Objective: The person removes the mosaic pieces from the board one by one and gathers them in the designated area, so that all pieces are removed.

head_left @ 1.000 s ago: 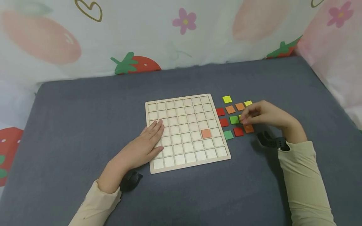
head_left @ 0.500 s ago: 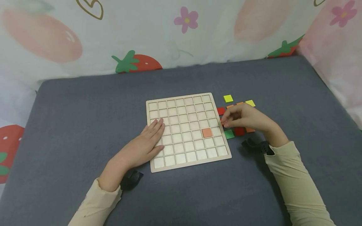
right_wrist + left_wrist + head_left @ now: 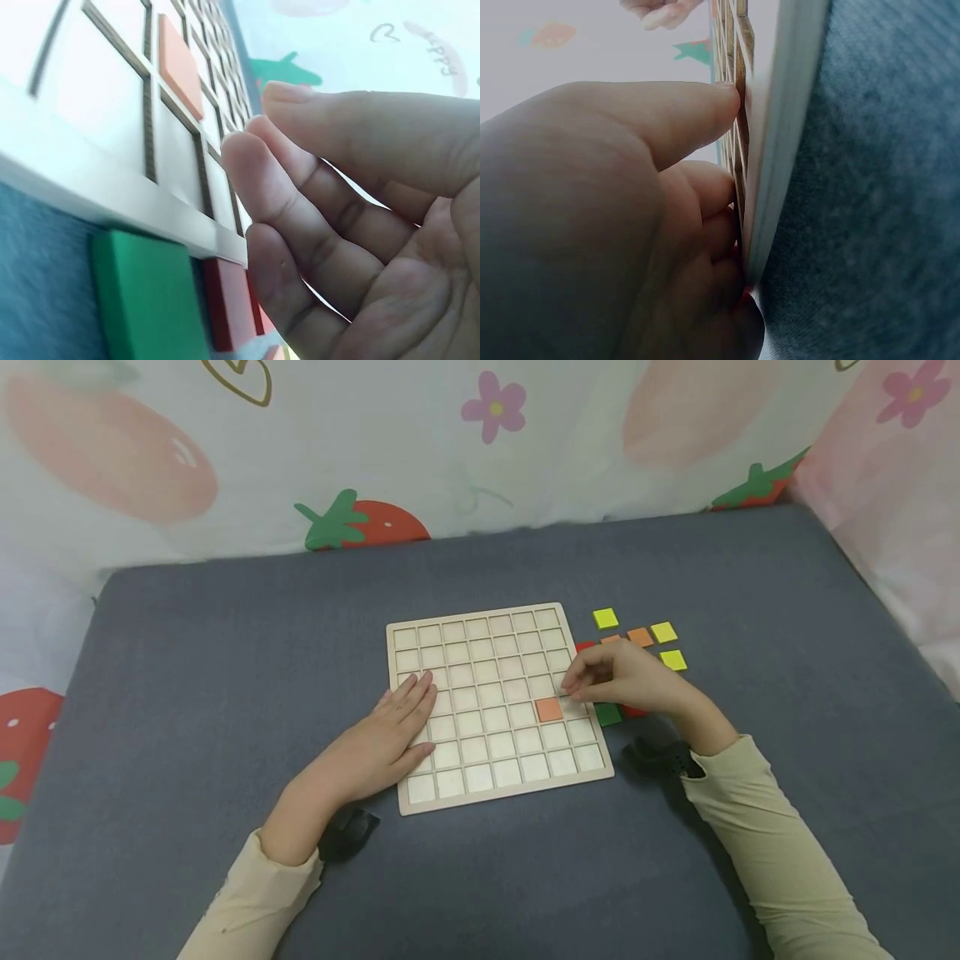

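Note:
A pale wooden grid board (image 3: 480, 800) lies on the dark cloth. My left hand (image 3: 390, 735) rests flat on the board's left side, its fingers spread over the squares. In the left wrist view, the thumb (image 3: 697, 112) touches the grid near the edge. My right hand (image 3: 622, 677) hovers over the board's right edge, fingers bent toward the thumb. No tile shows at its fingertips (image 3: 244, 150) in the right wrist view, but I cannot tell whether it pinches one. An orange tile (image 3: 549, 709) sits in a square just left of these fingertips.
Right of the board lie loose tiles: a green tile (image 3: 608, 715), a red tile (image 3: 586, 646), orange ones and several yellow, including a yellow tile (image 3: 605, 618). My right hand covers part of them. A printed curtain (image 3: 555, 460) hangs behind the table.
My right hand has moved left from the loose tiles to over the board's right edge. My left hand stays on the board, and the orange tile keeps its square.

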The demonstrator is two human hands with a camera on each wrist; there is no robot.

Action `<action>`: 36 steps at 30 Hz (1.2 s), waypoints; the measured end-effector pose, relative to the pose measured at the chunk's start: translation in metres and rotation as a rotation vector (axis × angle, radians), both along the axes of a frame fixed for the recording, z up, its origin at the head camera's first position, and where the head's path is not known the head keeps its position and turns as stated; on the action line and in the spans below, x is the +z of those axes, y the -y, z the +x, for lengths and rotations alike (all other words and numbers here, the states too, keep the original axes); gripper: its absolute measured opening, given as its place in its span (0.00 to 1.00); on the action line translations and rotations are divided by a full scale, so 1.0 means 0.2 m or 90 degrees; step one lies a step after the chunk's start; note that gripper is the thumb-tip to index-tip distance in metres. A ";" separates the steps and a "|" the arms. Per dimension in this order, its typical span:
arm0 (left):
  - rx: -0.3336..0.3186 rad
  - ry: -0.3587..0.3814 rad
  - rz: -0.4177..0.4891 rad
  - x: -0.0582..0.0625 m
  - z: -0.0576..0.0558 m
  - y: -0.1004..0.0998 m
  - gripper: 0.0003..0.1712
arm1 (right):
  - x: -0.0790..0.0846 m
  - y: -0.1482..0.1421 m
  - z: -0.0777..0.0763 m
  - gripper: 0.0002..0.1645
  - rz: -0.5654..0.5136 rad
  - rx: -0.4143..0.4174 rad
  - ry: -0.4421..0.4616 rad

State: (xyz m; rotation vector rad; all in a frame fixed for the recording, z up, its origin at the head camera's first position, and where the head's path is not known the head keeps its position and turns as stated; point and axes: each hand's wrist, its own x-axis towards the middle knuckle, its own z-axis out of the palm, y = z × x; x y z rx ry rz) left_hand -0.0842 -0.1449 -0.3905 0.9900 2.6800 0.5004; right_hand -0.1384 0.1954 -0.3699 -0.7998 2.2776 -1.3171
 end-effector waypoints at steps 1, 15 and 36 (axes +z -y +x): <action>0.000 0.000 0.000 0.00 0.00 0.00 0.38 | 0.00 0.01 0.00 0.06 -0.003 0.001 0.003; 0.001 0.008 0.006 0.01 -0.01 0.00 0.38 | -0.02 0.06 0.02 0.07 0.045 -0.039 -0.021; 0.003 -0.005 -0.001 0.00 0.00 0.00 0.38 | -0.04 0.08 0.03 0.08 0.070 -0.008 -0.053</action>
